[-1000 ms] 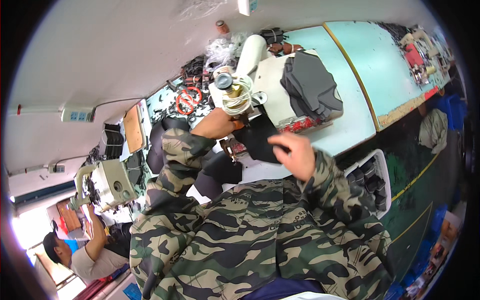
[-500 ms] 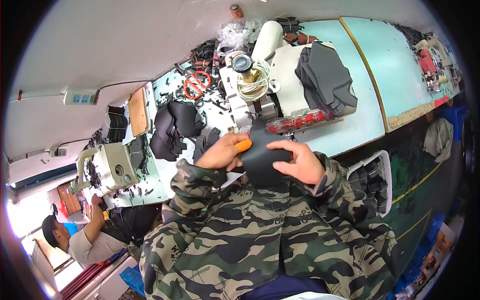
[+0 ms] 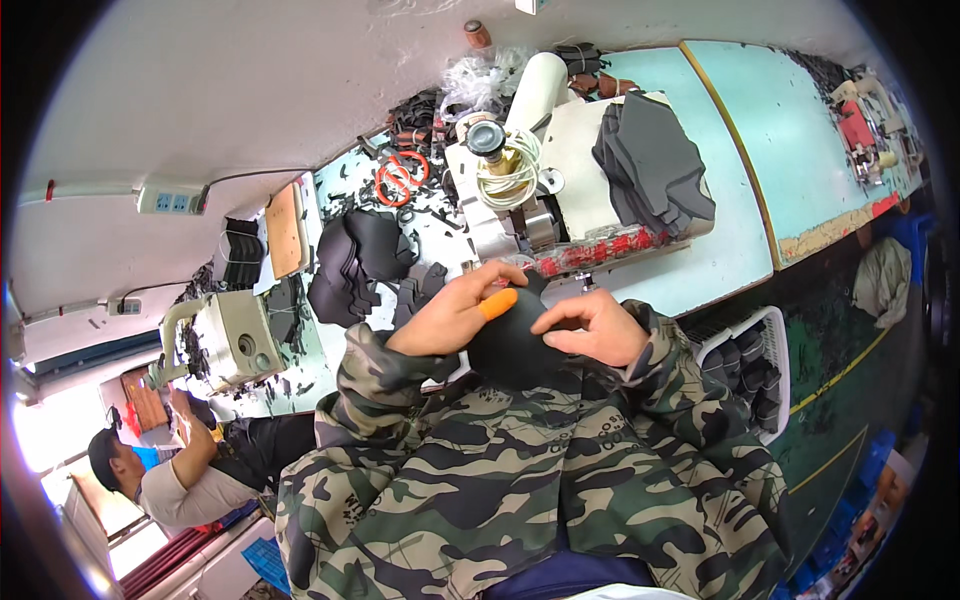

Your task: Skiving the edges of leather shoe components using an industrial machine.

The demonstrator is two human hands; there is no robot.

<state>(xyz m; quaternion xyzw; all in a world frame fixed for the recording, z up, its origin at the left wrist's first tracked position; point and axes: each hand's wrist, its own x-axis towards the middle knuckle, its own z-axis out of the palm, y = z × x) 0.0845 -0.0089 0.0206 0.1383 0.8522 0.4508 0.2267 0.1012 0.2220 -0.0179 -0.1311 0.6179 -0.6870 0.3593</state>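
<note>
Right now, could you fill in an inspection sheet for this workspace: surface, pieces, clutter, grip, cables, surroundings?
Surface: pale blue table, littered with dark scraps
Pieces: black piece in hand; grey stack on the white machine
Clutter: red loop-handled tool, crumpled clear plastic
Grip: left hand holds the black piece; right hand touches it, firmness unclear
Cables: white coil on the machine; dark cable along the wall
Surroundings: co-worker at left; white basket of dark pieces at right

I've got a black cut panel [image 3: 512, 350] held from both sides
My left hand [image 3: 458, 312] wears an orange finger cot [image 3: 498, 303], right hand [image 3: 598, 329] on the opposite edge. White bench machine [image 3: 576, 205] just beyond, grey panels [image 3: 655, 165] piled on it, white plastic basket [image 3: 778, 345] off right.
</note>
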